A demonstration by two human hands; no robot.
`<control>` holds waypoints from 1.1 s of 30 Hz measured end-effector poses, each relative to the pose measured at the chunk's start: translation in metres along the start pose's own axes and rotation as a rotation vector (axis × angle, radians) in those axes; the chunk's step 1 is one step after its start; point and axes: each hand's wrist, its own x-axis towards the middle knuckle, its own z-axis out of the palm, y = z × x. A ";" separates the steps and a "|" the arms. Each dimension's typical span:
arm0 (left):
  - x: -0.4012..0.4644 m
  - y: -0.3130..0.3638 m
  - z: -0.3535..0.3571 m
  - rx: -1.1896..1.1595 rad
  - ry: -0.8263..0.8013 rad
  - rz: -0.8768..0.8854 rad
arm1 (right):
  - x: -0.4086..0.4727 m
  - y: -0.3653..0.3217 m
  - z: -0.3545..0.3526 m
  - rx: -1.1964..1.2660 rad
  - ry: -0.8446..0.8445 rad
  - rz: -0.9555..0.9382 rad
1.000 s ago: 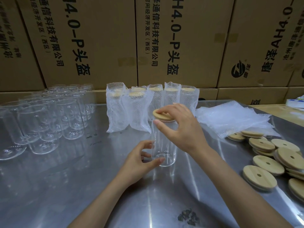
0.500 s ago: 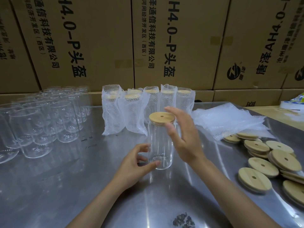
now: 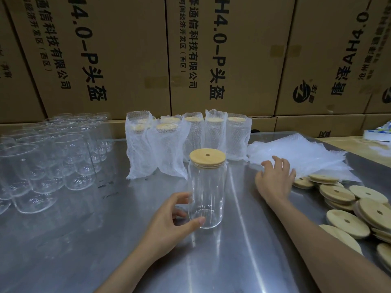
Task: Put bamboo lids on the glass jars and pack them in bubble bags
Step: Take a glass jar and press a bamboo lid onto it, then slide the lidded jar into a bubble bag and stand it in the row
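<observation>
A clear glass jar (image 3: 206, 193) stands upright in the middle of the steel table, with a round bamboo lid (image 3: 207, 156) seated on its mouth. My left hand (image 3: 172, 220) curls around the jar's lower part, thumb and fingers on the glass. My right hand (image 3: 275, 179) is off to the right with fingers spread, reaching over the near edge of a pile of flat bubble bags (image 3: 296, 153). Loose bamboo lids (image 3: 357, 206) lie heaped at the right.
Several jars packed in bubble bags (image 3: 186, 140) stand in a row behind the jar. Many empty glass jars (image 3: 48, 157) crowd the left of the steel table (image 3: 84, 240). Stacked cardboard cartons (image 3: 127, 56) form a wall at the back.
My right hand let go of the lid, now seated on the jar, and moved right to the bubble bags. My left hand stayed on the jar's base.
</observation>
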 end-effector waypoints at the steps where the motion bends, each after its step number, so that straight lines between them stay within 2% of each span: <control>1: 0.000 -0.001 0.000 -0.005 -0.002 0.005 | 0.004 0.002 0.003 -0.049 -0.022 0.026; 7: 0.002 -0.002 0.001 -0.009 -0.009 0.019 | 0.020 0.010 0.012 -0.198 -0.091 0.183; 12: 0.004 -0.003 0.002 0.000 -0.019 0.019 | 0.021 0.013 0.013 -0.277 -0.083 0.191; 14: 0.004 -0.002 0.002 0.000 -0.019 0.015 | 0.021 0.015 0.014 -0.226 -0.010 0.166; 18: 0.004 -0.001 0.002 0.002 -0.026 0.010 | 0.008 0.012 0.006 0.020 0.245 0.101; 20: 0.004 -0.001 0.001 0.004 -0.030 0.005 | 0.000 0.011 0.001 0.080 0.294 0.094; 23: 0.002 0.000 0.002 -0.001 -0.030 0.002 | -0.010 0.012 -0.004 0.129 0.228 0.104; 28: 0.000 0.000 0.001 -0.007 -0.032 0.012 | -0.022 0.012 -0.011 0.155 -0.005 0.174; 33: -0.001 -0.001 0.001 -0.014 -0.036 0.013 | -0.026 0.011 -0.019 -0.006 -0.165 0.231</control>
